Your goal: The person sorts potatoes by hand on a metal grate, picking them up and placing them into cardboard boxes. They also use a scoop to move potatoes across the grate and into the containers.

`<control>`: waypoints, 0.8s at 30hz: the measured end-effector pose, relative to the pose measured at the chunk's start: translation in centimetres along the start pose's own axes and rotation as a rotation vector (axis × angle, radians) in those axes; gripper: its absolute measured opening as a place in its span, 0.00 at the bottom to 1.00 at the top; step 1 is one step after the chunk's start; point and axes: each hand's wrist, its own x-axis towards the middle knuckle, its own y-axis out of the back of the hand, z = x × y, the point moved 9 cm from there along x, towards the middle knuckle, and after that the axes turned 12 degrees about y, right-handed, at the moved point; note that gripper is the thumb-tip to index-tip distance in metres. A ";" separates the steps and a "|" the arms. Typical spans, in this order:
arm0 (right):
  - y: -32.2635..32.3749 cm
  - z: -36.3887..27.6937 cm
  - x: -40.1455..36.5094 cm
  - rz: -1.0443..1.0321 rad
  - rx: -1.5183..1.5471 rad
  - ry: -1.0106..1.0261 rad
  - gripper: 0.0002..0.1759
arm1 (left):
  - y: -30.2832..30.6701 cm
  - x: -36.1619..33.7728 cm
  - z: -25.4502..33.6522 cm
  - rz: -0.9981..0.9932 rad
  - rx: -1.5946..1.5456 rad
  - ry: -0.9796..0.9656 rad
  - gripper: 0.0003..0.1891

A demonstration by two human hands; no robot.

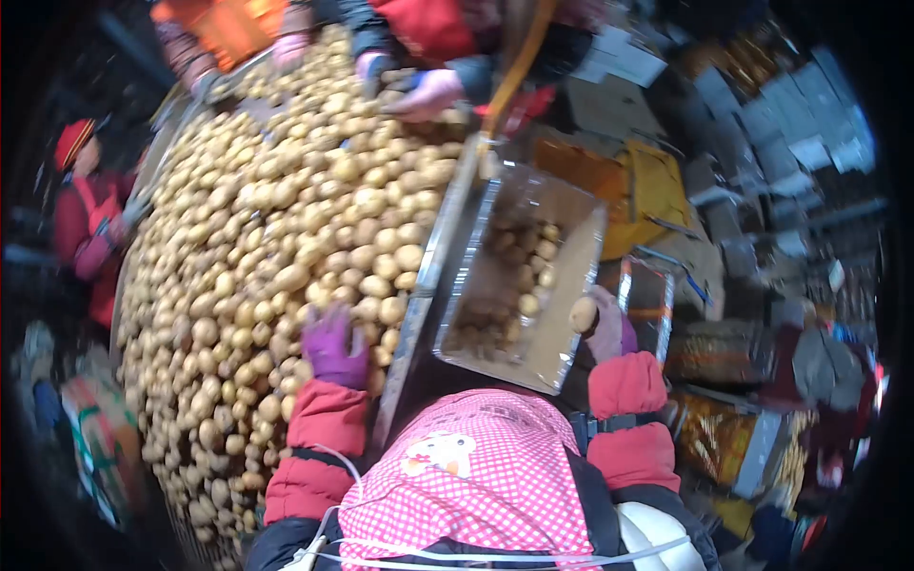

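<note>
Many potatoes are heaped on a wide table with a metal edge. My left hand, in a purple glove, lies on the heap near that edge with its fingers apart, and no potato shows in its grip. Right of the table stands a cardboard box lined with clear plastic, with potatoes inside. Beside the box's right wall, my right hand, gloved in pink and purple, holds a single potato.
Co-workers' gloved hands reach onto the heap at the far end. A person in a red cap stands at the left side. A yellow bag and stacked boxes are on the right.
</note>
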 end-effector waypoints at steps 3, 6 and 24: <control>-0.6 1.8 6.1 -0.298 -0.345 0.259 0.26 | 1.4 -1.9 0.1 -0.109 -0.103 0.026 0.23; -11.9 -1.1 4.6 -0.370 -0.579 0.445 0.20 | 4.9 -3.9 -0.1 -0.089 -0.133 -0.005 0.26; -58.8 8.5 -7.0 -1.543 -1.249 0.806 0.36 | 8.7 -14.5 -12.2 0.061 -0.077 0.337 0.24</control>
